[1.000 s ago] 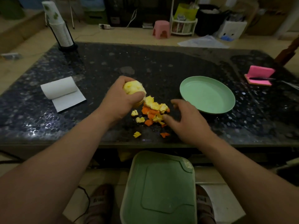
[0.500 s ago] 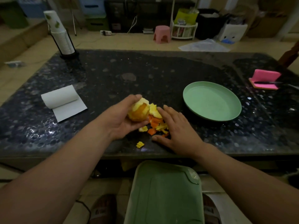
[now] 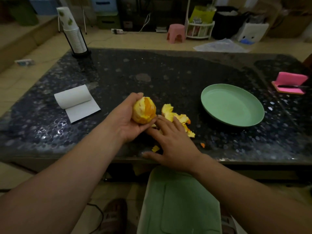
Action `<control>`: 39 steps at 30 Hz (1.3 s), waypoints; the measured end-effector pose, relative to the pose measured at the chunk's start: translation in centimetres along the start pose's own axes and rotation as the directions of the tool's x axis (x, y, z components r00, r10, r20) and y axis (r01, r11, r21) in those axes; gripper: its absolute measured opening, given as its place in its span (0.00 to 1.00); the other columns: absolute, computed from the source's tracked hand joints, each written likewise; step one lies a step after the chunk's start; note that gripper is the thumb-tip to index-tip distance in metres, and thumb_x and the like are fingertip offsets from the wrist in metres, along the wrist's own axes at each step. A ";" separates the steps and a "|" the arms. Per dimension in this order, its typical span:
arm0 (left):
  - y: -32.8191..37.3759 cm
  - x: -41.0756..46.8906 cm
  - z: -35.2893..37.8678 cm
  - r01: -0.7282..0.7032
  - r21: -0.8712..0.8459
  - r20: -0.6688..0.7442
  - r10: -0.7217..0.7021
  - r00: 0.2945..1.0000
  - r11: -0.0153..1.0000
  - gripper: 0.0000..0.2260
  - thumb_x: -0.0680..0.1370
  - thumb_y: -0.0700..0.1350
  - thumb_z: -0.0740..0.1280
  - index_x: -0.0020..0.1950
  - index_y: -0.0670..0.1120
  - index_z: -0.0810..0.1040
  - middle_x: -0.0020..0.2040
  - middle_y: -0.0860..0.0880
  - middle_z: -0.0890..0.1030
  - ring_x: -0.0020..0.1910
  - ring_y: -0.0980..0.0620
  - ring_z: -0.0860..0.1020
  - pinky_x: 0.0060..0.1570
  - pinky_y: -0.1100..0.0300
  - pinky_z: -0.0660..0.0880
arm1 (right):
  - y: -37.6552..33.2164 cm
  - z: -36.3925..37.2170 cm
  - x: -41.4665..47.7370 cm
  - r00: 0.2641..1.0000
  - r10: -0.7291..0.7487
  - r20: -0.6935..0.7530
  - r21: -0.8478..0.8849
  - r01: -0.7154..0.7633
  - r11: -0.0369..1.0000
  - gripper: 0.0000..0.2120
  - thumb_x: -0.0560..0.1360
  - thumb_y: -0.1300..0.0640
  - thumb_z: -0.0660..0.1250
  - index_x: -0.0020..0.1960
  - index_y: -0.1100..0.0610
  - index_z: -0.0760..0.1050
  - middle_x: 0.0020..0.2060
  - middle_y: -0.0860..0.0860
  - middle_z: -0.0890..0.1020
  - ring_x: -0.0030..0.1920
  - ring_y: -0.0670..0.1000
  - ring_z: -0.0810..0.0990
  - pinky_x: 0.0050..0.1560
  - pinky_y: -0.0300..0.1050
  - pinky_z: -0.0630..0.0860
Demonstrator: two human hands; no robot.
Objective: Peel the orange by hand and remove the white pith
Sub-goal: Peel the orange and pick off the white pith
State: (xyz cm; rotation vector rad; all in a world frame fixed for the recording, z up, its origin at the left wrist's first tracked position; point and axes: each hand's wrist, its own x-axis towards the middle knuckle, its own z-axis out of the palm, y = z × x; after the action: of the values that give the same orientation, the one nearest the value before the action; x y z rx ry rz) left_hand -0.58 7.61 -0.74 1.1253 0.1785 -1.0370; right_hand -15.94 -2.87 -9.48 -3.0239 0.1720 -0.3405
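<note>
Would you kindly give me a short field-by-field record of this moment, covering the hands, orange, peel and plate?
left hand: grips the orange
orange: mostly peeled, white pith patches on it
right hand: open, fingers straight, lying over the peel scraps
peel scraps: piled on the table beside the orange
plate: green, empty, right of the scraps

Peel pile [image 3: 179, 118] blocks, perhaps; plate [image 3: 233, 120] flanks.
</note>
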 end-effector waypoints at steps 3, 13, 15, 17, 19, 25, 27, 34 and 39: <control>0.6 0.0 -0.3 -0.032 -0.041 -0.035 0.031 0.999 0.999 0.19 0.80 0.54 0.72 0.67 0.45 0.81 0.60 0.39 0.85 0.55 0.39 0.84 0.46 0.44 0.86 | 0.0 0.4 2.2 1.000 -0.007 0.025 -0.058 0.008 0.998 0.31 0.82 0.30 0.54 0.81 0.40 0.63 0.83 0.52 0.62 0.85 0.57 0.55 0.80 0.72 0.53; 2.5 0.2 -1.6 -0.077 -0.210 -0.064 0.065 0.996 0.975 0.19 0.79 0.51 0.73 0.67 0.45 0.80 0.61 0.39 0.83 0.57 0.37 0.83 0.49 0.42 0.85 | 7.0 -0.7 5.6 0.966 0.229 0.117 -0.115 -0.216 0.970 0.26 0.85 0.35 0.48 0.82 0.37 0.61 0.84 0.47 0.59 0.86 0.55 0.50 0.82 0.72 0.47; 3.0 0.2 -1.9 -0.086 -0.212 -0.049 0.078 0.996 0.973 0.19 0.80 0.52 0.73 0.69 0.45 0.80 0.61 0.40 0.84 0.57 0.38 0.83 0.49 0.42 0.85 | 6.0 -0.9 5.7 0.976 0.209 0.057 -0.097 -0.203 0.974 0.27 0.86 0.35 0.48 0.82 0.41 0.61 0.84 0.47 0.61 0.85 0.55 0.52 0.82 0.71 0.48; 3.5 0.1 -2.2 -0.100 -0.219 -0.044 0.093 0.995 0.971 0.19 0.81 0.53 0.71 0.69 0.45 0.80 0.62 0.40 0.84 0.57 0.38 0.83 0.49 0.42 0.85 | 3.1 -0.9 5.8 0.991 0.131 -0.011 -0.074 -0.131 0.989 0.29 0.85 0.34 0.50 0.81 0.44 0.65 0.82 0.48 0.65 0.85 0.54 0.55 0.81 0.71 0.51; 3.9 0.0 -2.4 -0.113 -0.227 -0.042 0.106 0.994 0.967 0.19 0.81 0.53 0.71 0.68 0.45 0.80 0.62 0.39 0.83 0.58 0.38 0.83 0.48 0.43 0.85 | -0.9 -0.4 6.2 1.000 0.013 -0.024 -0.037 -0.013 0.999 0.30 0.84 0.33 0.52 0.79 0.47 0.69 0.81 0.50 0.67 0.84 0.55 0.59 0.80 0.72 0.52; 3.6 0.2 -2.7 -0.104 -0.250 -0.037 0.098 0.995 0.963 0.20 0.79 0.53 0.73 0.68 0.44 0.81 0.63 0.38 0.83 0.59 0.36 0.82 0.49 0.42 0.85 | -5.1 1.8 9.2 0.993 -0.042 0.113 -0.030 0.046 0.999 0.24 0.86 0.41 0.54 0.80 0.45 0.68 0.83 0.49 0.64 0.85 0.57 0.53 0.80 0.75 0.46; 3.3 0.3 -2.5 -0.082 -0.234 -0.028 0.077 0.997 0.969 0.20 0.80 0.54 0.71 0.68 0.44 0.81 0.63 0.38 0.83 0.59 0.36 0.82 0.49 0.42 0.85 | -2.9 1.5 9.2 0.994 0.023 0.102 -0.096 -0.013 0.995 0.24 0.87 0.43 0.53 0.81 0.46 0.66 0.83 0.48 0.64 0.84 0.57 0.56 0.80 0.75 0.47; 0.8 0.7 -0.1 -0.012 -0.201 0.009 0.014 1.000 0.979 0.20 0.81 0.55 0.71 0.67 0.44 0.80 0.63 0.39 0.84 0.59 0.38 0.83 0.48 0.39 0.85 | 4.5 -0.5 7.2 0.977 0.187 0.104 -0.223 -0.160 0.962 0.24 0.88 0.43 0.50 0.82 0.44 0.64 0.82 0.48 0.66 0.84 0.57 0.57 0.80 0.73 0.48; 0.0 0.7 1.1 0.024 -0.186 0.082 -0.009 0.997 0.982 0.19 0.82 0.51 0.69 0.69 0.43 0.78 0.65 0.37 0.82 0.61 0.35 0.82 0.47 0.41 0.85 | 7.2 -4.6 1.4 0.989 0.145 -0.026 -0.015 -0.145 0.989 0.29 0.85 0.34 0.52 0.83 0.42 0.62 0.83 0.46 0.64 0.84 0.51 0.57 0.83 0.60 0.54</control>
State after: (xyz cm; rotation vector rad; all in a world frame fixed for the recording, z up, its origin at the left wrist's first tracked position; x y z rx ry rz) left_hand -0.62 6.31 -0.67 0.9120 0.2170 -1.0561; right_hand -16.37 -10.49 -5.46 -3.0024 0.3965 -0.3647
